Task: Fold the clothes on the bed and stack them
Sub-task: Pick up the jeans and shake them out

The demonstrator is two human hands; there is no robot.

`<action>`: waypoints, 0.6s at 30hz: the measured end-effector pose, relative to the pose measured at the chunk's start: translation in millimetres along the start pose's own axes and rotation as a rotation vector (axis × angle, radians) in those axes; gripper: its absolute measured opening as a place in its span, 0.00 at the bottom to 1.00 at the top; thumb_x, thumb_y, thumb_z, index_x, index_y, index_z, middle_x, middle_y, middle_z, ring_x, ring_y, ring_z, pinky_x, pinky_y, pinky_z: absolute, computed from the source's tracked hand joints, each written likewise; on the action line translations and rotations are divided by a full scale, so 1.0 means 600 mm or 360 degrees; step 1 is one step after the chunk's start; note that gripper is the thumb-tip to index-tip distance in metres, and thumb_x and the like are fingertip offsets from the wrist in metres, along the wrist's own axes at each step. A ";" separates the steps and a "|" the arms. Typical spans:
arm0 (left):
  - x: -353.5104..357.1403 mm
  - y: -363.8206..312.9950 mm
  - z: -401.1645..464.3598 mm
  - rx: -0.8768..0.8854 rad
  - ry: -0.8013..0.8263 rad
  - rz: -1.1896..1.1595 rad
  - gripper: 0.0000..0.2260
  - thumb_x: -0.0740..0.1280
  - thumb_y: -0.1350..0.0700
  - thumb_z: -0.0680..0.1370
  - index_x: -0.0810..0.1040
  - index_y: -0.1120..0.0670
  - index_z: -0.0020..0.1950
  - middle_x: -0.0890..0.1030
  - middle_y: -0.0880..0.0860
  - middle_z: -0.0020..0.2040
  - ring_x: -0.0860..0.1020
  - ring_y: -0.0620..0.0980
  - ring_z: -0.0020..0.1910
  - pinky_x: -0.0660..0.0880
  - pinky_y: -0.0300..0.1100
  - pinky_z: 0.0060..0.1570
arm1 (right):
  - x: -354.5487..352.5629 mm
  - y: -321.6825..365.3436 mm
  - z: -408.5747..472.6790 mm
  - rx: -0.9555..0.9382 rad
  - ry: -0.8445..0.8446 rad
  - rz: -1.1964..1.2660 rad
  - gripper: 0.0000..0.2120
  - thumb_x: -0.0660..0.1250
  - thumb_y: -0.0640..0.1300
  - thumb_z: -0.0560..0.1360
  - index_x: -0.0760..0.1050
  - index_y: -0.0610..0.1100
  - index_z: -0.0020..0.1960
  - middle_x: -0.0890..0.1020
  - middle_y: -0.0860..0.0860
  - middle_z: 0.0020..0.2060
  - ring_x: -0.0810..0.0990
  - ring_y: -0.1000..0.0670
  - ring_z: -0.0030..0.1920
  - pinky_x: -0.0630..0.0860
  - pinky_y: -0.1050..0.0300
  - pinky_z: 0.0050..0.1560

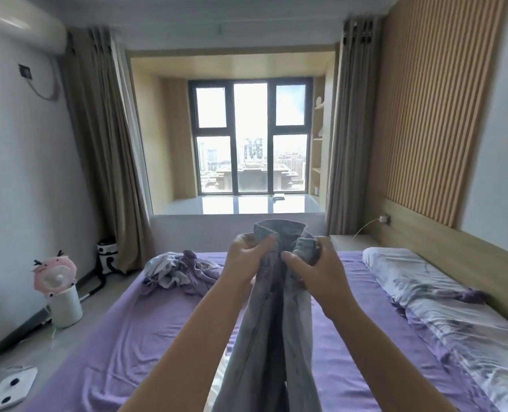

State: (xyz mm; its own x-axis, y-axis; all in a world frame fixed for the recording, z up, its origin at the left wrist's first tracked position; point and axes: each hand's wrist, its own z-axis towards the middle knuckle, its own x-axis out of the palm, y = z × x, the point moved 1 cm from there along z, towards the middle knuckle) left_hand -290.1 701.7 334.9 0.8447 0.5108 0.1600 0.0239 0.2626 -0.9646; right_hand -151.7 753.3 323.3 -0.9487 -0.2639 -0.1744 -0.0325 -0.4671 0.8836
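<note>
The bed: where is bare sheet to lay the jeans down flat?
Bare purple sheet lies left of the held jeans, below the crumpled clothes. A narrower strip runs between jeans and pillow. The far-left corner and right edge are crowded.

Colours we see across the bedroom

We see pale, washed grey-blue jeans (272,307) held up over a plain lilac bed sheet (134,331); a crumpled pile of clothes (177,270) mixes purple, white and grey; the pillow (401,272) and quilt (466,331) are white with a grey and purple leaf print; the curtains (104,150) are taupe, the wall panel (433,108) has tan vertical stripes, the window frame (232,138) is dark grey, and the small fan (55,278) is pink on a white base
</note>
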 end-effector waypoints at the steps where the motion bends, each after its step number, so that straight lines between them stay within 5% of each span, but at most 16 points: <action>1: 0.006 -0.011 0.001 0.0038 0.0001 0.0033 0.13 0.72 0.56 0.73 0.76 0.59 0.54 0.83 0.58 0.48 0.83 0.54 0.44 0.80 0.49 0.47 | 0.004 0.013 0.000 -0.0056 0.0027 0.0036 0.18 0.75 0.51 0.67 0.70 0.46 0.50 0.79 0.50 0.39 0.79 0.50 0.40 0.79 0.49 0.44; 10: 0.027 -0.086 -0.008 0.0148 0.0086 0.0059 0.09 0.67 0.57 0.77 0.77 0.61 0.54 0.81 0.58 0.45 0.81 0.51 0.39 0.77 0.41 0.36 | 0.011 0.092 0.019 -0.0230 0.0020 0.0127 0.17 0.72 0.51 0.68 0.71 0.49 0.53 0.78 0.53 0.37 0.81 0.49 0.41 0.80 0.43 0.46; 14: 0.024 -0.136 -0.013 0.0276 0.0405 -0.0040 0.13 0.66 0.51 0.78 0.79 0.59 0.56 0.82 0.56 0.48 0.81 0.52 0.47 0.78 0.46 0.48 | 0.006 0.145 0.027 -0.0284 0.0111 0.0221 0.12 0.63 0.51 0.75 0.73 0.51 0.58 0.80 0.56 0.48 0.79 0.53 0.52 0.76 0.49 0.57; 18: 0.014 -0.169 -0.012 0.0490 0.0439 0.0014 0.06 0.68 0.57 0.76 0.80 0.56 0.52 0.83 0.56 0.47 0.82 0.55 0.47 0.79 0.48 0.49 | -0.001 0.176 0.043 -0.0176 0.0504 0.0665 0.15 0.55 0.44 0.79 0.77 0.48 0.59 0.83 0.50 0.49 0.81 0.51 0.51 0.78 0.57 0.48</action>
State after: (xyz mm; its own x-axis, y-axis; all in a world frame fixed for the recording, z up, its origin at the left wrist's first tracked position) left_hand -281.8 673.2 432.5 0.9568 0.2867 0.0493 -0.1099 0.5131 -0.8512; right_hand -162.8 725.9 427.6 -0.7316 -0.6802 0.0449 0.3776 -0.3495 0.8575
